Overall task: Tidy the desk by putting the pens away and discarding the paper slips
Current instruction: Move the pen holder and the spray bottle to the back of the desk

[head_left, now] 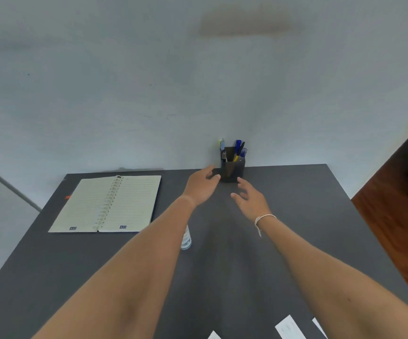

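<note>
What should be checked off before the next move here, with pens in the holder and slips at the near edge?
1. Pens standing in the pen holder: ok.
2. Holder upright at the desk's far edge: ok.
3. Left hand free to pick up: cannot tell; its fingertips reach the holder's left side, contact unclear.
4. Right hand free: ok, fingers spread, holding nothing.
5. Paper slips discarded: not ok, white slips lie at the near edge.
6. No loose pens left on the desk: cannot tell; a small bottle-like item sits partly hidden behind the left forearm.
</note>
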